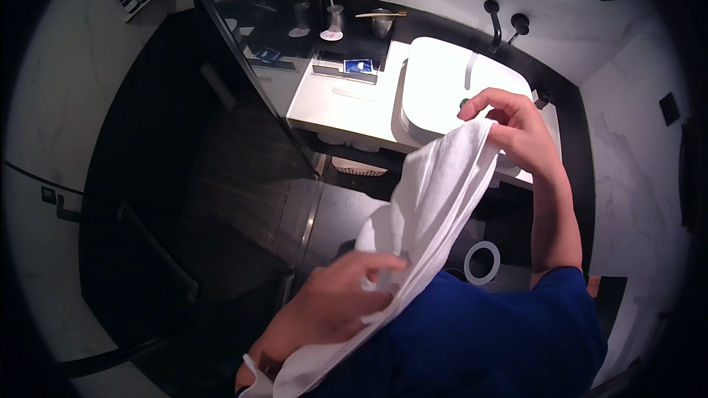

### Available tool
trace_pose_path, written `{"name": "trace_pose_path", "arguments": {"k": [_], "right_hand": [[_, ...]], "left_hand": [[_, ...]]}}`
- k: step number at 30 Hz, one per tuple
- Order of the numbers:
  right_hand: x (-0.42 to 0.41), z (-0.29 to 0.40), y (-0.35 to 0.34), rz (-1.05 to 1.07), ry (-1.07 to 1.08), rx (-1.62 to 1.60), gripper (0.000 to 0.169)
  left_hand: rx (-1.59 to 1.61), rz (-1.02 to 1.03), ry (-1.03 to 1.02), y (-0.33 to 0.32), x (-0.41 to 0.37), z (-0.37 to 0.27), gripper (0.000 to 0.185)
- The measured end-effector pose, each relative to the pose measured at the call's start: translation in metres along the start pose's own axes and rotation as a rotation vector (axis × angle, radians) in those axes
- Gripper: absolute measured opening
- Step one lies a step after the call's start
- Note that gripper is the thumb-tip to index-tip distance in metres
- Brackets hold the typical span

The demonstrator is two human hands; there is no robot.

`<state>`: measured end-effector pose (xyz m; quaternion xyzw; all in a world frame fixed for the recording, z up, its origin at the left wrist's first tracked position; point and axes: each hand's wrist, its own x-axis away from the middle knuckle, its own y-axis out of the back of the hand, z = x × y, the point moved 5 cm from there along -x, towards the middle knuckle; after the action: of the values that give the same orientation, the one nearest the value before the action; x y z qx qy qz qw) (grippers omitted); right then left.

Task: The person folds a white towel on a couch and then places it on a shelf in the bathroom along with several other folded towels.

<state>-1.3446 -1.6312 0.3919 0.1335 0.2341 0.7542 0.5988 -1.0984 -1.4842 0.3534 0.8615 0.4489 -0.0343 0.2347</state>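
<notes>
A white towel [437, 188] stretches slantwise from the basin side down to my left forearm, with folds hanging loose along it. My right hand [511, 127] pinches its upper corner between thumb and fingers, just in front of the white washbasin [437, 83]. Lower down, my left hand [337, 293] is blurred, its fingers curved against the towel's middle. Whether they grip the cloth is unclear. The lower end of the towel lies over my left wrist and forearm.
A white counter [326, 105] carries a clear tray [345, 69] with a blue packet. Behind it stand a metal cup [383, 25] with a toothbrush across it. A black wall tap [494, 25] overhangs the basin. Glass panels stand left; a white ring-rimmed bin [496, 262] is below.
</notes>
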Motion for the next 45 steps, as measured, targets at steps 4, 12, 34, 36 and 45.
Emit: {"name": "trace_pose_path", "arguments": {"k": [4,12,34,36,45], "right_hand": [[0.000,-0.001,-0.004,0.067,-0.072,-0.055,0.019],[-0.005,-0.012,0.005,0.037,-0.135,-0.059,0.021],[0.097,0.043,-0.199,1.402,0.557,-0.595,0.054],[0.095,0.046,-0.205,1.425,0.635,-0.585,0.053],[0.108,0.086,-0.306,1.883,0.579,-0.563,0.060]], "left_hand": [[0.055,0.107,-0.045,0.000,-0.002,-0.008,0.016],[0.121,0.198,0.107,-0.002,-0.017,-0.023,0.032],[-0.060,0.186,0.566,0.052,0.129,-0.016,0.035],[-0.175,0.101,0.847,0.067,0.169,0.003,0.030],[-1.004,-0.450,-0.081,0.135,0.081,0.010,0.005]]}}
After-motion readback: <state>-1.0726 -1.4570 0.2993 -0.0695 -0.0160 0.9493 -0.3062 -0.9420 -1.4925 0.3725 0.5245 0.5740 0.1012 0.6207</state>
